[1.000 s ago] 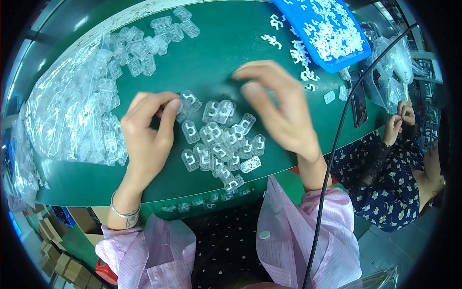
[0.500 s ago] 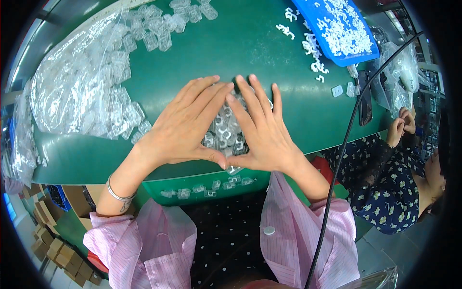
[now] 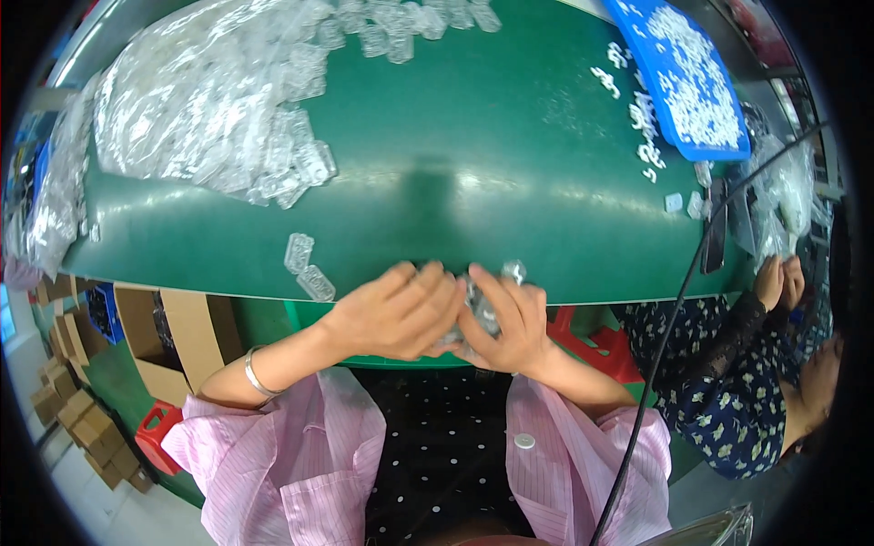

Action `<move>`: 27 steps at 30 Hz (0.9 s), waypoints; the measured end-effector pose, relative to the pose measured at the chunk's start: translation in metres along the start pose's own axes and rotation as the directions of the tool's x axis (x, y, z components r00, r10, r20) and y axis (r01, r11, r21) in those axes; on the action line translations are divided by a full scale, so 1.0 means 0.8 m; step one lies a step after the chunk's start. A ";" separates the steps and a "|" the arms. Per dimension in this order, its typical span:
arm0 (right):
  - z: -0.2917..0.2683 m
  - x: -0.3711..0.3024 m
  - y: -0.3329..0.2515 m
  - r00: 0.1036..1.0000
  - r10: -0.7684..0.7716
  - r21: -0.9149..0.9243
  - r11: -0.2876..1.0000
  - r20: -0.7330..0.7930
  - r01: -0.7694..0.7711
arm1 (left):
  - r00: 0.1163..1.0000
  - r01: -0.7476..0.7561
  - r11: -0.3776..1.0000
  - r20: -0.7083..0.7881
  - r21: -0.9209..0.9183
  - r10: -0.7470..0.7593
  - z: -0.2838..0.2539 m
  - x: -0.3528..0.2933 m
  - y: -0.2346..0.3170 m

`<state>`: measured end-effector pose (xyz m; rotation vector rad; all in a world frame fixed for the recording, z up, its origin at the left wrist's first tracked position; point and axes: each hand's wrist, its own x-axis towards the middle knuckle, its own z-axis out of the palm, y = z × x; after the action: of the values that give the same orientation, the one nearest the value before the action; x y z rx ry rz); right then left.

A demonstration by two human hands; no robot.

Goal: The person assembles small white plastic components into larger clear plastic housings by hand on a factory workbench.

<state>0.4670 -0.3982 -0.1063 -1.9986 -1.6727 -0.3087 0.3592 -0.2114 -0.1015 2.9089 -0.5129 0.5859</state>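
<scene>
My left hand (image 3: 396, 311) and my right hand (image 3: 508, 320) are cupped together at the near edge of the green table (image 3: 473, 182). Between them they hold a bunch of small clear plastic blister packs (image 3: 473, 305), mostly hidden by the fingers. Two loose clear packs (image 3: 308, 266) lie on the table just left of my left hand. A silver bangle sits on my left wrist.
A big heap of clear plastic packs (image 3: 200, 109) covers the far left of the table. A blue tray (image 3: 685, 77) of small white parts stands at the far right, with white parts (image 3: 637, 109) scattered beside it. Another person (image 3: 756, 364) sits at the right. Cardboard boxes (image 3: 173, 337) stand below left.
My hands have swept the spread-out packs together and pulled the bunch toward me to the table's near edge. Two packs stayed behind on the left.
</scene>
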 end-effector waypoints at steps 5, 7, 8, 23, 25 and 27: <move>0.018 -0.053 -0.012 0.988 -0.142 0.082 0.987 0.058 0.137 | 0.947 -0.252 0.968 -0.205 0.012 0.249 0.029 -0.043 0.020; 0.023 -0.062 -0.019 0.985 -0.112 0.173 0.981 0.132 0.089 | 0.939 -0.286 0.958 -0.207 -0.023 0.275 0.020 -0.053 0.025; 0.024 -0.063 -0.019 0.974 -0.085 0.255 0.966 0.209 0.029 | 0.929 -0.322 0.945 -0.212 -0.062 0.303 0.014 -0.060 0.026; -0.012 0.113 0.065 0.963 0.124 0.397 0.892 0.239 -0.214 | 0.839 0.501 0.783 0.015 0.368 -0.544 -0.070 -0.029 -0.095; 0.016 0.159 0.084 0.992 0.072 0.279 0.955 0.108 -0.100 | 0.850 0.525 0.760 -0.182 0.382 -0.495 -0.079 -0.031 -0.128; 0.037 0.210 0.101 1.000 0.003 0.250 0.968 0.016 -0.007 | 0.738 0.647 0.670 -0.522 0.364 -0.429 -0.089 -0.038 -0.190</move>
<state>0.5767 -0.2493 -0.0699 -1.8218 -1.6268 -0.0744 0.3616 -0.0466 -0.0571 3.0117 0.6944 1.3312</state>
